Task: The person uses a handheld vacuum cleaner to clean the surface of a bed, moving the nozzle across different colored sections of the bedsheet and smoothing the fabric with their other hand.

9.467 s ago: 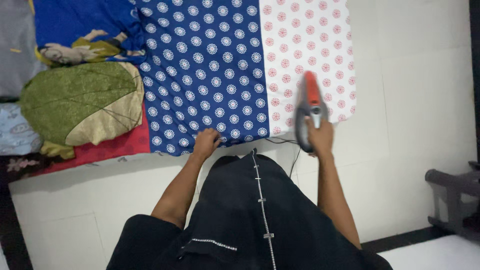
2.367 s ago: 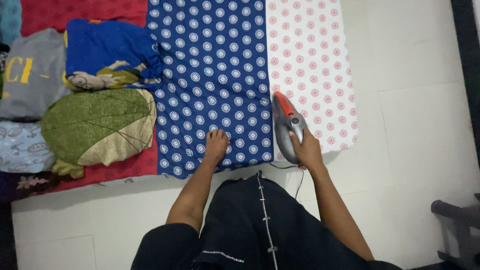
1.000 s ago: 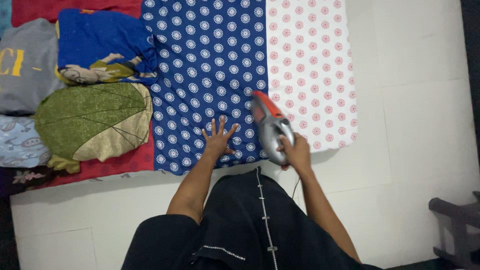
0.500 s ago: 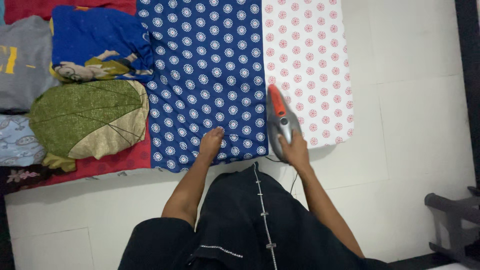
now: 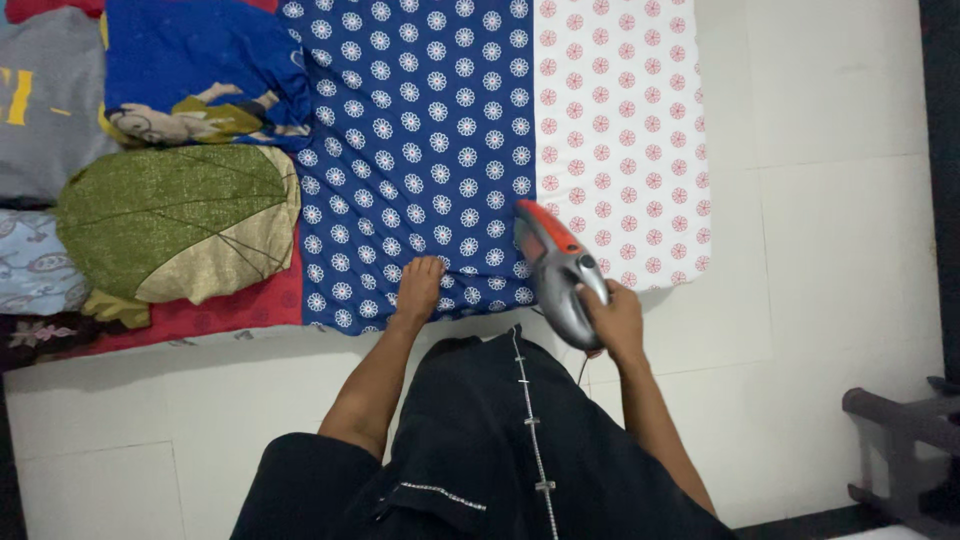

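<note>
Since half a second ago my iron (image 5: 556,272) has slid back toward me and swung its orange nose leftward, so it now lies at a slant across the seam where the blue patterned cloth (image 5: 430,150) meets the white cloth with red motifs (image 5: 620,140), near the edge closest to my body. My right hand (image 5: 612,318) is clamped around the rear of its grey handle, fingers wrapped tight. My left hand (image 5: 418,288) has barely shifted: it presses down on the blue cloth near the same near edge, fingers drawn together rather than spread as they were a second ago, holding nothing. The two hands sit apart, the iron between them. Off to my left the pile of folded clothes sits as before: a green and gold piece (image 5: 175,220), a blue printed one (image 5: 200,70) behind it, a grey garment (image 5: 45,100) at the far corner, all on a red cloth (image 5: 230,310). The white tiled floor (image 5: 830,200) lies to my right.
</note>
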